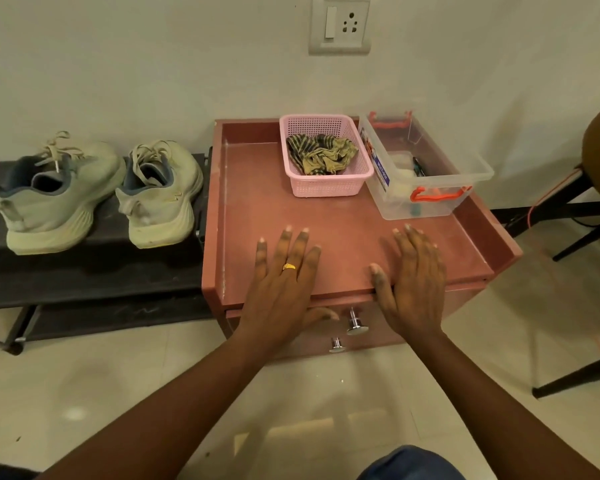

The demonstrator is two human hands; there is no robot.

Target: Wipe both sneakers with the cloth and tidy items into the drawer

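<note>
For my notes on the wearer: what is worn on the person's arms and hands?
Both forearms are bare: no sleeves, watch or gloves show. The left hand wears a gold ring on one finger; the right hand shows none.

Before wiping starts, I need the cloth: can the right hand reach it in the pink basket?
Probably yes. The right hand lies flat and empty on the cabinet top; the cloth sits uncovered in the open pink basket, nothing between them.
</note>
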